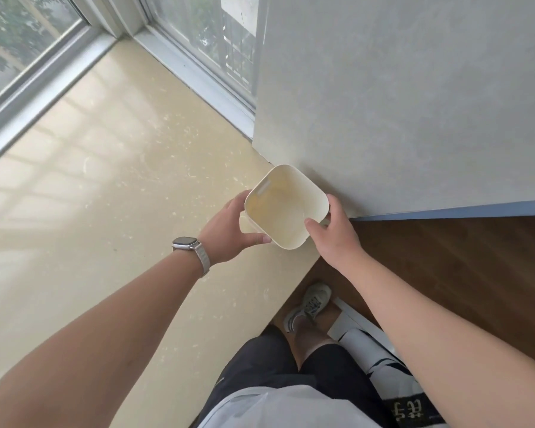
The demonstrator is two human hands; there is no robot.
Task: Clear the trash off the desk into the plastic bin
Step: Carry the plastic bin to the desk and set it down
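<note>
Bin: cream plastic, square with rounded corners, open top, empty inside. Sits at the corner of a pale ledge, tight against the wall at its 3 o'clock side.

Left hand: grip spread around the bin's 9 o'clock wall, thumb at the 7 o'clock corner. Right hand: grip pinching the rim at 5 o'clock, thumb inside, fingers outside between bin and wall. No trash or counter in view.

Risks (judgement):
- Bin stands near the ledge edge at 6 o'clock; an uneven lift could tip it off toward the floor.
- Right fingers are squeezed against the wall; they may scrape or lose hold as the bin comes away.
- Smooth plastic, light shell: a loose grip could slip.

Around: window frame at 10 o'clock, well apart. Shoe and a white bag below at 6 o'clock lie in the path of a step back.
</note>
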